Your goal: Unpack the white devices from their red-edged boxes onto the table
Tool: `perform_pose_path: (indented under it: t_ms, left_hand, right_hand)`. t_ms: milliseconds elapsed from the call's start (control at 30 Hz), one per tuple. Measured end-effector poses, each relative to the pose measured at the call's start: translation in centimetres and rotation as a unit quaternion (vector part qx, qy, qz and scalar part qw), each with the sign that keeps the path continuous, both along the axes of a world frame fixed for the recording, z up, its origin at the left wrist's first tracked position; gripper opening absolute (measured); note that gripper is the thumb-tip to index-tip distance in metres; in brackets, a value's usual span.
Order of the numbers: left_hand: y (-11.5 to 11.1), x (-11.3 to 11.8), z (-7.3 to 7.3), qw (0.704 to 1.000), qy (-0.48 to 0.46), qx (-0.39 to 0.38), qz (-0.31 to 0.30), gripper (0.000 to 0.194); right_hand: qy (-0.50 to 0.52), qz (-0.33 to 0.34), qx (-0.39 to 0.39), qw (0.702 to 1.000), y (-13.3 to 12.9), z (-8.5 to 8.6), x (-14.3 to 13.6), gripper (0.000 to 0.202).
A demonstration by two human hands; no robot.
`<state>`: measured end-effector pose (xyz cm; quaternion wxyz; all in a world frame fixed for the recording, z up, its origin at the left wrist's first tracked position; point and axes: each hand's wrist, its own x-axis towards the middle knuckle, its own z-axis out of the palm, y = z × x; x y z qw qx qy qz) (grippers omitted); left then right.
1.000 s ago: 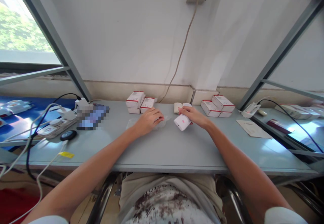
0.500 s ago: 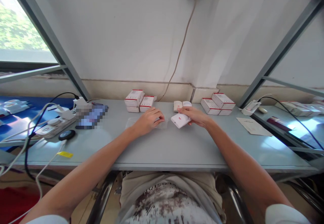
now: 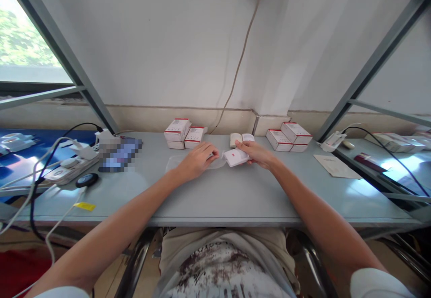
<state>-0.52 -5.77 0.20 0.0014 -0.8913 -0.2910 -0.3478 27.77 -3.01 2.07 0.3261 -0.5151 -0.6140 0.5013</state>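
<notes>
My right hand (image 3: 255, 153) grips a flat white device with a red logo (image 3: 236, 157) by its right side, just above the desk. Thin clear plastic bag (image 3: 218, 162) film lies under and around my left hand (image 3: 199, 159), its right end close against the device's left edge. The left hand's fingers are curled in a pinch at the film, though the exact contact is partly hidden. Behind the right hand sits an opened small white box (image 3: 248, 138), partly covered by the fingers.
White-and-red boxes stand stacked at the back left (image 3: 177, 129) and back right (image 3: 296, 132). Leftward are a phone (image 3: 121, 154), a power strip (image 3: 72, 168), cables and a round black puck (image 3: 87, 180). A paper sheet (image 3: 336, 166) lies at the right.
The white device has shifted slightly left and tilted flatter, its left edge now at the plastic bag. The bag's right end has risen toward it; the left hand has barely moved.
</notes>
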Motion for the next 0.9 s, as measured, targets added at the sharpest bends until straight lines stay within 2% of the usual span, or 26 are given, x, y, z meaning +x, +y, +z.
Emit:
perform_pose_path:
  t_ms: [233,567,733,900]
  left_hand:
    - [0.0,0.2,0.0,0.999,0.016,0.042,0.024,0.025]
    - [0.3,0.3,-0.2,0.989,0.071,0.12,0.047,0.026]
    - [0.3,0.5,0.0,0.983,0.077,0.142,0.083,0.029]
    - [0.0,0.5,0.3,0.98,0.067,0.151,0.109,0.029]
  right_hand:
    - [0.013,-0.018,-0.012,1.0,-0.1,0.5,0.4,0.05]
    - [0.106,-0.003,-0.08,0.991,0.5,0.5,0.9,0.04]
    - [0.088,0.009,-0.082,0.993,-0.2,1.0,0.5,0.038]
    - [0.068,-0.019,-0.065,0.995,-0.2,1.0,0.4,0.036]
